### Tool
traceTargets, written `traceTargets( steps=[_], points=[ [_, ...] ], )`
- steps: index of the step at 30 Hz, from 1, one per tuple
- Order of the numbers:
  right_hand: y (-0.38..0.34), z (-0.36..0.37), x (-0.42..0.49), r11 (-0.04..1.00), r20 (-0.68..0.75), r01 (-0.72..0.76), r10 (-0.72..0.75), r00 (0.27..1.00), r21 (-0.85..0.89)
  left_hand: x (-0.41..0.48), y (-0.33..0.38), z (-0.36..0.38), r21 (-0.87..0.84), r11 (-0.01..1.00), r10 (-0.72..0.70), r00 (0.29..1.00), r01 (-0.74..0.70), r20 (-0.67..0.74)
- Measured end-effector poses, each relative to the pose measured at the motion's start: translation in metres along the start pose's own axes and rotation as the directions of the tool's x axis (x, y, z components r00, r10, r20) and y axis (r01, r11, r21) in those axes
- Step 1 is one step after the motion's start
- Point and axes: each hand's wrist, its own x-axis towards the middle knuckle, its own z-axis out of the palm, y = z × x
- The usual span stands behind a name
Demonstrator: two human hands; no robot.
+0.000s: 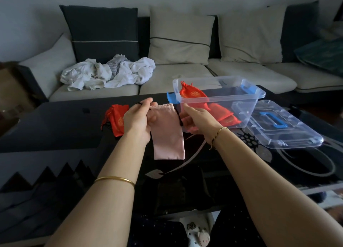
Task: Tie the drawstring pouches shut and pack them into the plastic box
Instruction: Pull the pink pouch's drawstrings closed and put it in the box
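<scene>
A pink drawstring pouch [168,135] hangs above the dark table between my hands. My left hand [138,119] pinches its black cord at the top left corner. At the pouch's right edge, my right hand [194,119] grips the black cord. The clear plastic box [241,98] with blue latches stands just behind my right hand, with red pouches [194,94] inside. A small pile of flat red pouches [116,120] lies on the table left of my left hand.
The box's clear lid [289,133] with a blue handle lies on the table to the right. The black glass table [55,124] has a sofa [185,76] behind it, with crumpled white clothes [109,72] on the seat.
</scene>
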Motion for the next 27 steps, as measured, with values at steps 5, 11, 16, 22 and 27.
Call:
traceTargets(
  steps=[5, 11, 16, 22, 27],
  points=[
    [0.003, -0.002, -0.003, 0.997, 0.03, 0.003, 0.0, 1.0, -0.081, 0.0, -0.002, 0.002, -0.009, 1.0, -0.005, 1.0, 0.004, -0.024],
    [0.006, -0.005, -0.003, 0.994, -0.057, 0.103, -0.106, 0.993, -0.044, 0.002, -0.002, 0.002, -0.008, 0.999, -0.034, 0.997, 0.033, -0.064],
    [0.003, -0.01, 0.002, 0.951, -0.138, -0.002, 0.047, 0.989, 0.31, 0.004, -0.002, -0.001, -0.002, 1.0, -0.024, 0.994, 0.024, -0.109],
    [0.003, -0.01, 0.006, 0.873, -0.205, 0.023, 0.089, 0.975, 0.487, 0.009, -0.004, -0.005, 0.206, 0.978, 0.053, 0.981, -0.013, -0.189],
    [0.013, -0.012, 0.011, 0.935, -0.414, 0.149, -0.281, 0.866, -0.322, 0.013, -0.005, -0.012, 0.374, 0.926, 0.13, 0.974, -0.053, -0.184]
  ],
)
